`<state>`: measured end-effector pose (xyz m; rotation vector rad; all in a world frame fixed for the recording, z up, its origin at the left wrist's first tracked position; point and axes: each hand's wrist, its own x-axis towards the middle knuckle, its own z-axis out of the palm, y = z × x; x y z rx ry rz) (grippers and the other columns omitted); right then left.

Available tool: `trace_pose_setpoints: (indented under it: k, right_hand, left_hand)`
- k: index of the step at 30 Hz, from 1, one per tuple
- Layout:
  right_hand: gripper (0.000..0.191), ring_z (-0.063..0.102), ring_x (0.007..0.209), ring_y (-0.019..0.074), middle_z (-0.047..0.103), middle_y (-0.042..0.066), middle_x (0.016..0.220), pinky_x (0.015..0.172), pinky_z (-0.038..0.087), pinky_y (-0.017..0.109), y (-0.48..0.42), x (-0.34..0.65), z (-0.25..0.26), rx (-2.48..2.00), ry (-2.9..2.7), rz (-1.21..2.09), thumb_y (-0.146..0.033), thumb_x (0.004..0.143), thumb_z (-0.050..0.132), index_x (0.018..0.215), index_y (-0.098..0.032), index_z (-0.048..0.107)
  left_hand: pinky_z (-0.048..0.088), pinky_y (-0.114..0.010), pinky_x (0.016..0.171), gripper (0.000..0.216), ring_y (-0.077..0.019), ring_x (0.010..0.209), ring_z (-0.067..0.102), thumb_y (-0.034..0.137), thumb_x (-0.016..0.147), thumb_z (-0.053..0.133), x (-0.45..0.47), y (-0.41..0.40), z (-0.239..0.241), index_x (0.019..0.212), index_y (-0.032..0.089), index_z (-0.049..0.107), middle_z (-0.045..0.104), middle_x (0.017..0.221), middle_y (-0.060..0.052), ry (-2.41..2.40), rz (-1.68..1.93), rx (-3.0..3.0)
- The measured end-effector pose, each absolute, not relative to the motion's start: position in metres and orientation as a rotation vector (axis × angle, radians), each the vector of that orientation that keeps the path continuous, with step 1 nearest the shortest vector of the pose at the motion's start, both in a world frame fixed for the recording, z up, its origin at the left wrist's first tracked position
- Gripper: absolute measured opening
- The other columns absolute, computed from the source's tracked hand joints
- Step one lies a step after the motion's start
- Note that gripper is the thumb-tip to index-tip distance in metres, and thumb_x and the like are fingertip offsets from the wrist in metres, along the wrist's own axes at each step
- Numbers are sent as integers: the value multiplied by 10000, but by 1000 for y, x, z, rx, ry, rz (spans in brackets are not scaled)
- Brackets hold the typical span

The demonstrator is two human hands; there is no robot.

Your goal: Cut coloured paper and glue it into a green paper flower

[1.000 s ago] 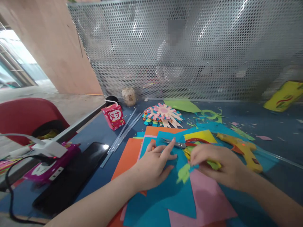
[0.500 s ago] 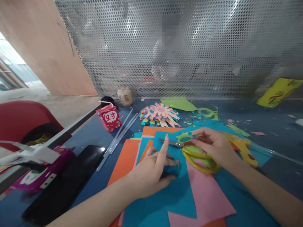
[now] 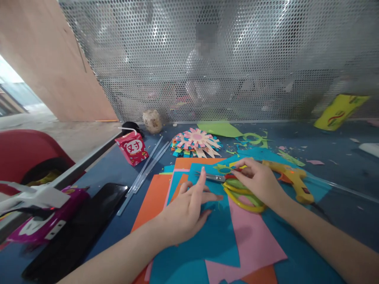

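At a blue craft bench (image 3: 340,157), I am resting my left hand (image 3: 186,211) palm-down on a teal paper sheet (image 3: 213,240), the fingers spreading wide and the index finger lifting off the paper; this hand is gripping nothing. My right hand (image 3: 259,181) is lying over the scissors (image 3: 241,199), whose yellow-green handle loops are showing under the palm on the near side and whose silver blades are pointing left toward my left index finger. The right fingers are bending loosely over the handles, and I cannot tell whether they are actually clasping them. The scissors are sitting on the stack of coloured paper in the middle of the bench, just right of my left hand, partly on the teal sheet and partly on a pink sheet (image 3: 254,244) showing beside it on the near right. An orange sheet (image 3: 152,201) is poking out at the stack's left edge. Just beyond my right wrist a yellow glue gun (image 3: 291,175) is lying on its side. Farther off, a layered paper flower (image 3: 195,142) is sitting near a red drink carton (image 3: 132,148) and some clear glue sticks (image 3: 148,167). A green paper scrap (image 3: 220,128) is lying at the foot of the perforated metal screen (image 3: 207,59) running along the far edge. A black device (image 3: 74,232) is lying flat at the near left.
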<state>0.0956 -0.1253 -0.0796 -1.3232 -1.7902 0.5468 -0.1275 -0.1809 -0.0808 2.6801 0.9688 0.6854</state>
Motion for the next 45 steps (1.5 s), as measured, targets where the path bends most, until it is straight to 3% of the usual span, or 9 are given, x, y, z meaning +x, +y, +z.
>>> trace_pose_setpoints:
  k: [2,5,13,20,27,33,40,45]
  right_hand:
    - [99,546,486,142,586,-22,604,474,393,260,-125,93,-82,-1311,-1827,524,-310,757,565,734,-220,530]
    - [88,515,442,129,546,-41,542,428,375,239,-126,91,-86,-1296,-1879,496,-283,767,557,716,-220,521]
    - [33,547,499,119,592,-15,650,471,449,220,-133,92,-86,-1201,-2054,327,-213,823,513,801,-208,537]
    - [142,615,896,241,666,92,974,735,496,358,-140,84,-86,-989,-2424,141,-181,865,451,921,-192,580]
    - [304,595,941,308,646,149,993,768,509,451,-141,74,-86,-1049,-2504,80,-276,776,640,1026,-121,565]
    - [314,585,969,312,638,149,1019,787,504,479,-143,73,-82,-1051,-2555,69,-281,800,620,1058,-116,556]
    - [286,578,983,302,629,150,1049,797,503,475,-144,75,-83,-1074,-2565,54,-281,842,564,1074,-115,539]
    - [304,585,968,312,634,148,1027,768,516,470,-144,75,-83,-1083,-2579,49,-292,819,602,1060,-115,549]
  left_hand:
    - [310,-564,949,847,-260,1080,561,62,883,372,-126,-181,-80,1356,178,-321,682,1090,-112,931,612,2777]
    - [313,-584,924,875,-274,1054,584,66,873,408,-125,-180,-80,1365,217,-299,709,1047,-69,943,597,2781]
    - [359,-483,875,925,-261,999,611,116,850,513,-130,-178,-80,1397,209,-227,704,1072,-66,936,701,2781]
    - [391,-444,798,828,-231,822,645,97,881,453,-129,-180,-80,1416,173,-174,742,896,-34,905,762,2934]
    - [403,-426,842,823,-212,820,637,75,878,442,-128,-179,-78,1420,175,-169,739,889,-14,895,785,2911]
    - [438,-430,821,906,-230,850,612,73,834,523,-131,-182,-73,1426,214,-148,733,867,16,899,733,2836]
    - [460,-360,848,856,-188,908,583,82,831,522,-139,-186,-66,1437,260,-55,689,939,-1,810,609,2731]
    - [450,-446,880,962,-209,951,590,130,800,590,-139,-185,-66,1420,312,-121,684,999,11,1045,535,2640]
